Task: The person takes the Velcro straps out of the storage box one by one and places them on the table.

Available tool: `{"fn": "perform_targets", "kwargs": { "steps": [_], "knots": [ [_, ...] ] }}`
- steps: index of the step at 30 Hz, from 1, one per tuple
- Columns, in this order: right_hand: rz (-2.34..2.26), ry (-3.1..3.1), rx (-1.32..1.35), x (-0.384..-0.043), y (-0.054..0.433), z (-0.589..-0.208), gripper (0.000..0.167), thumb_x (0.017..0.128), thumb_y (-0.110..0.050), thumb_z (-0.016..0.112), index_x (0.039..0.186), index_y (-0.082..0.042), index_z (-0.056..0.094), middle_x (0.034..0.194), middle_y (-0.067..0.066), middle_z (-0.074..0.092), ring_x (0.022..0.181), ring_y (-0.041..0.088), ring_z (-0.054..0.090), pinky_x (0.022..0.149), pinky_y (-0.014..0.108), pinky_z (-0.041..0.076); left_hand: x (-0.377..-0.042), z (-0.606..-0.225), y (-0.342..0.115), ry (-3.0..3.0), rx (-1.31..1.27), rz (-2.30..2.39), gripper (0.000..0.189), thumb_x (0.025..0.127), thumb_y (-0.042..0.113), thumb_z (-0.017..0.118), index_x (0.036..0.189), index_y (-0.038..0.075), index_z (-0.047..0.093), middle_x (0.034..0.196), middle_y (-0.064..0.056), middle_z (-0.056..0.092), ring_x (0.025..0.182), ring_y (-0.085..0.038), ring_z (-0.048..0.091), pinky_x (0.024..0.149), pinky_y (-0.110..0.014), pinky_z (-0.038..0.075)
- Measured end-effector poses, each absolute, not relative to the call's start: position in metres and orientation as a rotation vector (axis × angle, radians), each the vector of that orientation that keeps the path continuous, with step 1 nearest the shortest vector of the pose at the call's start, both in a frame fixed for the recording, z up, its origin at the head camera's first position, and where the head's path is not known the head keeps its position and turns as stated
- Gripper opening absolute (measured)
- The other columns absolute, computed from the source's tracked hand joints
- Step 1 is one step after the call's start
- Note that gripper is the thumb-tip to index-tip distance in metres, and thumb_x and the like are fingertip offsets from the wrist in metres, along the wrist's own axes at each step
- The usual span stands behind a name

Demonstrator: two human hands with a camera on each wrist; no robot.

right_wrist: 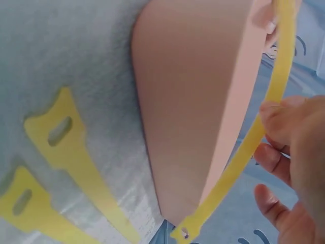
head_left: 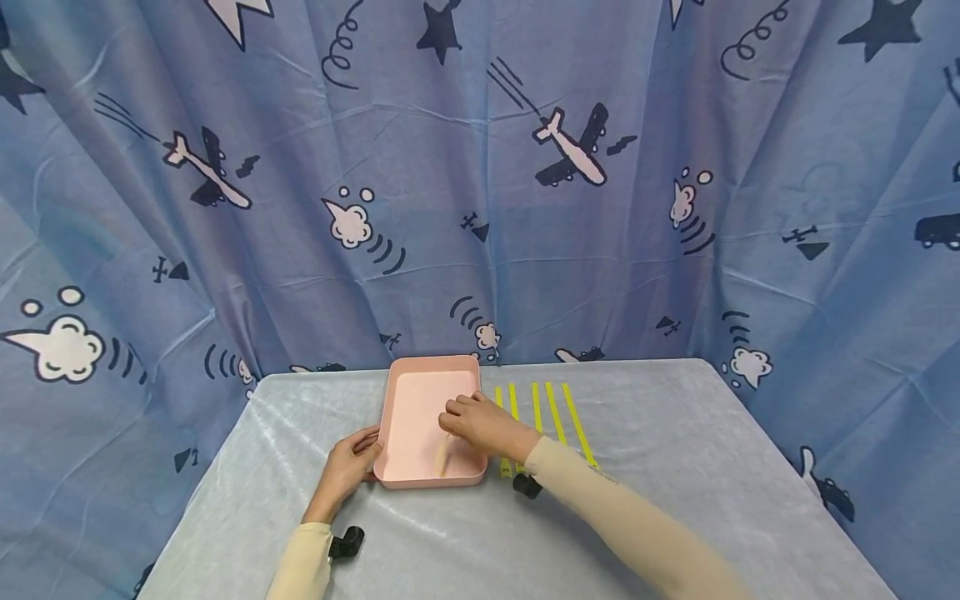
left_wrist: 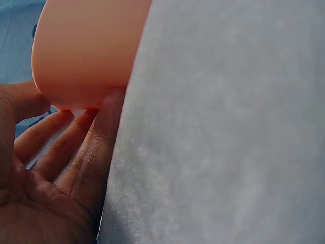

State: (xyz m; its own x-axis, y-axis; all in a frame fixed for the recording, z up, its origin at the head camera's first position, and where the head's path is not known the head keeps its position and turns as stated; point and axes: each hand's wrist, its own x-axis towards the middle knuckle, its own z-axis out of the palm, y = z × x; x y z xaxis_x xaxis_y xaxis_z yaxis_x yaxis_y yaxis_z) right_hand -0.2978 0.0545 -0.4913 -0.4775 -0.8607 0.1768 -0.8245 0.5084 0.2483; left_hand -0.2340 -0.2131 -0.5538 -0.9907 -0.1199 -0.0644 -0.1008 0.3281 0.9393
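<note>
A pink tray stands on the table, its long sides running away from me. My left hand grips the tray's left side near the front corner; in the left wrist view the thumb is at the rim and the fingers touch the outer wall. Over the tray's right half, my right hand pinches a yellow cable strap between thumb and fingers. This strap has a slotted head, hangs down toward the tray, and looks pale and blurred in the head view.
To the tray's right lie several more yellow straps side by side, partly hidden by my right forearm. They rest on a grey cloth-covered table. A blue patterned curtain hangs behind the table's far edge.
</note>
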Motion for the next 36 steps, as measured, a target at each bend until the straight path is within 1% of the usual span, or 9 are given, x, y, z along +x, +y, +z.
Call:
{"fn": "perform_targets", "kwargs": {
  "steps": [6, 11, 15, 18, 24, 29, 32, 36],
  "knots": [
    [-0.103, -2.468, 1.419, -0.294, 0.057, -0.488, 0.006, 0.1, -0.026, 0.055, 0.095, -0.023, 0.052, 0.089, -0.009, 0.051, 0.086, 0.01, 0.05, 0.074, 0.024, 0.039, -0.233, -0.554, -0.213, -2.546, 0.207, -1.807, 0.042, 0.097, 0.015, 0.062, 0.138, 0.007, 0.056, 0.131, -0.022, 0.062, 0.103, -0.025, 0.068, 0.058, -0.032, 0.059],
    [-0.031, -2.462, 1.408, -0.29, 0.059, -0.486, 0.005, 0.101, -0.026, 0.052, 0.098, -0.023, 0.055, 0.092, -0.009, 0.054, 0.087, 0.01, 0.05, 0.075, 0.025, 0.04, -0.233, -0.555, -0.213, -2.544, 0.209, -1.814, 0.042, 0.097, 0.016, 0.062, 0.138, 0.008, 0.056, 0.13, -0.022, 0.063, 0.102, -0.024, 0.068, 0.059, -0.032, 0.059],
    [0.03, -2.452, 1.382, -0.288, 0.062, -0.483, 0.006, 0.101, -0.026, 0.052, 0.1, -0.022, 0.057, 0.095, -0.009, 0.056, 0.087, 0.009, 0.051, 0.075, 0.025, 0.041, -0.233, -0.555, -0.213, -2.534, 0.186, -1.819, 0.043, 0.097, 0.015, 0.061, 0.138, 0.006, 0.056, 0.13, -0.024, 0.062, 0.102, -0.025, 0.068, 0.058, -0.032, 0.059],
    [0.09, -2.463, 1.354, -0.286, 0.065, -0.481, 0.002, 0.1, -0.023, 0.056, 0.1, -0.023, 0.058, 0.093, -0.009, 0.055, 0.086, 0.008, 0.051, 0.076, 0.025, 0.041, -0.233, -0.554, -0.213, -2.534, 0.187, -1.821, 0.043, 0.097, 0.015, 0.061, 0.138, 0.005, 0.055, 0.131, -0.024, 0.061, 0.103, -0.025, 0.068, 0.058, -0.033, 0.059],
    [0.233, -2.461, 1.307, -0.284, 0.071, -0.48, 0.009, 0.095, -0.015, 0.064, 0.098, -0.022, 0.059, 0.092, -0.009, 0.054, 0.088, 0.009, 0.053, 0.076, 0.025, 0.042, -0.234, -0.553, -0.213, -2.539, 0.201, -1.814, 0.043, 0.097, 0.014, 0.061, 0.138, 0.005, 0.055, 0.131, -0.024, 0.061, 0.103, -0.026, 0.067, 0.058, -0.032, 0.059],
    [0.386, -2.444, 1.293, -0.284, 0.075, -0.479, 0.011, 0.094, -0.012, 0.066, 0.097, -0.019, 0.059, 0.094, -0.007, 0.056, 0.089, 0.01, 0.055, 0.074, 0.027, 0.043, -0.232, -0.553, -0.212, -2.527, 0.192, -1.825, 0.042, 0.097, 0.014, 0.06, 0.138, 0.004, 0.055, 0.131, -0.025, 0.061, 0.104, -0.026, 0.067, 0.059, -0.033, 0.06],
    [0.524, -2.419, 1.291, -0.284, 0.076, -0.479, 0.015, 0.092, -0.009, 0.067, 0.094, -0.018, 0.056, 0.093, -0.007, 0.057, 0.087, 0.01, 0.056, 0.076, 0.027, 0.046, -0.232, -0.553, -0.212, -2.52, 0.187, -1.835, 0.042, 0.097, 0.013, 0.06, 0.138, 0.004, 0.055, 0.131, -0.025, 0.061, 0.104, -0.027, 0.067, 0.06, -0.033, 0.06],
    [0.707, -2.387, 1.295, -0.284, 0.076, -0.476, 0.015, 0.092, -0.006, 0.066, 0.092, -0.015, 0.054, 0.09, -0.005, 0.056, 0.085, 0.009, 0.055, 0.078, 0.024, 0.05, -0.232, -0.553, -0.212, -2.52, 0.18, -1.834, 0.042, 0.098, 0.013, 0.06, 0.139, 0.004, 0.054, 0.131, -0.025, 0.061, 0.105, -0.027, 0.067, 0.06, -0.032, 0.06]
  ]
}}
